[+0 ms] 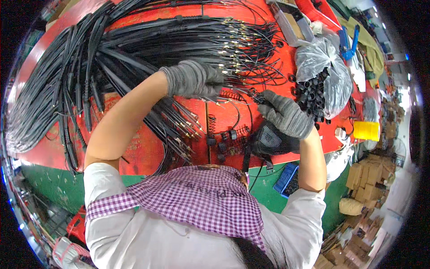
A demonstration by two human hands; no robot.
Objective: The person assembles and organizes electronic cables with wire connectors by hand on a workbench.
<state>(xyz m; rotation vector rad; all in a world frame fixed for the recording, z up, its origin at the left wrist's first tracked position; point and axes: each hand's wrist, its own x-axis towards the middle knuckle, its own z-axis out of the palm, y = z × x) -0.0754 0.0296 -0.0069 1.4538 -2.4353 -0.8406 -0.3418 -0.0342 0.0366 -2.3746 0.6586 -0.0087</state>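
My left hand, in a grey knit glove, is curled closed over the bundle of black cables. What its fingers grip is hidden under the glove. To its right, my right hand, gloved alike, pinches a small dark part at the fingertips; its exact kind is too small to tell. A reddish coiled spring lies between the two hands. Thin cable ends with brass-coloured metal tips fan out beyond them, and more tipped ends lie below my left hand.
Several black springs and a black mesh pouch sit at the red table's near edge. A plastic bag spills black rings at right. Beyond are a grey bin, a red bin and a yellow tape roll.
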